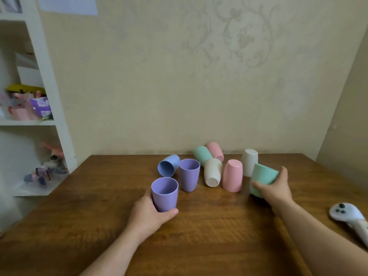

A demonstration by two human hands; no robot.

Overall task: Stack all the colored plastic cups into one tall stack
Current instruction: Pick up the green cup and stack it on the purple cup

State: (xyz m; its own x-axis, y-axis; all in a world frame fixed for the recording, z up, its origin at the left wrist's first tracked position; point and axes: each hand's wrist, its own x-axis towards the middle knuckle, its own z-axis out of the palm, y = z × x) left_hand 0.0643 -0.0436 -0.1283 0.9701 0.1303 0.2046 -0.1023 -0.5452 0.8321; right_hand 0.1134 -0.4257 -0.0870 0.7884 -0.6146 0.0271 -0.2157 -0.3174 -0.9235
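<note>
My left hand [148,214] grips an upright purple cup [164,193] near the table's middle. My right hand [275,189] holds a tilted mint-green cup [262,176] at the right. Behind the held purple cup a second purple cup [189,174] stands upright, with a blue cup [168,165] lying on its side to its left. Further right, a white cup [212,172] lies tipped over, and a pink cup [232,175] and a white cup [249,161] stand upside down. At the back lie a mint cup [202,155] and a pink cup [215,151].
The cups sit on a brown wooden table [199,226] against a beige wall. A white handheld controller [349,217] lies at the table's right edge. A white shelf unit [45,96] with toys and boxes stands at the left.
</note>
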